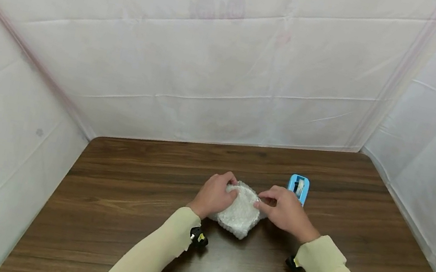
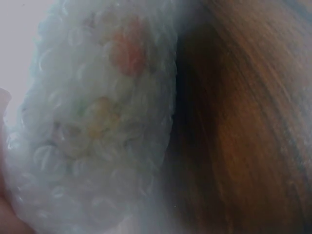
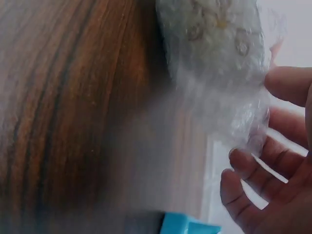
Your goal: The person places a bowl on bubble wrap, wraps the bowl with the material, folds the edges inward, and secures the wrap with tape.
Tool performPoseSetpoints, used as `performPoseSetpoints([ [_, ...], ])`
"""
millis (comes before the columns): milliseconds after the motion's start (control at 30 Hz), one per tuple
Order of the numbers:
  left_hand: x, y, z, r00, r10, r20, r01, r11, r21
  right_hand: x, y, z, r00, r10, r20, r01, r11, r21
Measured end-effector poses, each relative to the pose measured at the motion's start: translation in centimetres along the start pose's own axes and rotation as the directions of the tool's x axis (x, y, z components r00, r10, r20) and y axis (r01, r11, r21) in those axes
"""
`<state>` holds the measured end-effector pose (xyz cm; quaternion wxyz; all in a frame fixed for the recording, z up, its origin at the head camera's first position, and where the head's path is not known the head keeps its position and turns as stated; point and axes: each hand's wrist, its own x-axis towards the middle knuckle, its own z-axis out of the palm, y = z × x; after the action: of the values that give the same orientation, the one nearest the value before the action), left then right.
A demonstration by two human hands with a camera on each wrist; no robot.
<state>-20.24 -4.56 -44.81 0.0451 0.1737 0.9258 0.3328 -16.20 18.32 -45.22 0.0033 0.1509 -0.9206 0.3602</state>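
Note:
A bundle in clear bubble wrap (image 1: pixel 238 216) is between the two hands, above the middle of the table. Orange and yellow patches show faintly through the wrap (image 2: pixel 92 146) in the left wrist view; what lies inside cannot be made out. The left hand (image 1: pixel 215 195) grips the bundle's left side, thumb on top and fingers at the far edge. At the right edge, the right hand (image 1: pixel 286 211) pinches the film between thumb and forefinger. Its other fingers (image 3: pixel 241 192) are spread loosely beside the loose end of wrap.
A light blue tape dispenser (image 1: pixel 299 187) lies just beyond the right hand; a corner of this blue dispenser (image 3: pixel 183 224) shows in the right wrist view. The dark wooden table (image 1: pixel 120 216) meets pale sheeting (image 1: pixel 212 67) at its back and sides.

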Motion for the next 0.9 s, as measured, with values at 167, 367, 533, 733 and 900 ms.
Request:
performPoseSetpoints([
  [167, -0.1, -0.1, 0.1, 1.0, 0.002, 0.014, -0.002, 1.0, -0.013, 0.7, -1.6, 0.4, 0.998, 0.043, 0.034, -0.038, 0.99, -0.136],
  [367, -0.4, 0.1, 0.4, 1.0, 0.004, 0.025, -0.004, 1.0, -0.022, 1.0, -2.3, 0.8, 0.996, 0.09, 0.015, -0.086, 0.981, -0.176],
  [533, -0.5, 0.2, 0.4, 1.0, 0.001, 0.017, 0.0, 0.999, -0.039, 1.0, -2.0, 0.5, 0.994, 0.103, 0.022, -0.099, 0.985, -0.14],
  [733, -0.4, -0.1, 0.4, 1.0, 0.007, 0.0, -0.007, 0.996, -0.086, 0.9, -1.3, -0.2, 0.993, 0.117, 0.035, -0.114, 0.99, -0.082],
  [900, -0.4, -0.3, 0.1, 1.0, -0.014, -0.014, 0.012, 0.986, -0.168, 0.7, -1.1, -0.8, 0.994, 0.106, 0.005, -0.106, 0.993, -0.047],
])
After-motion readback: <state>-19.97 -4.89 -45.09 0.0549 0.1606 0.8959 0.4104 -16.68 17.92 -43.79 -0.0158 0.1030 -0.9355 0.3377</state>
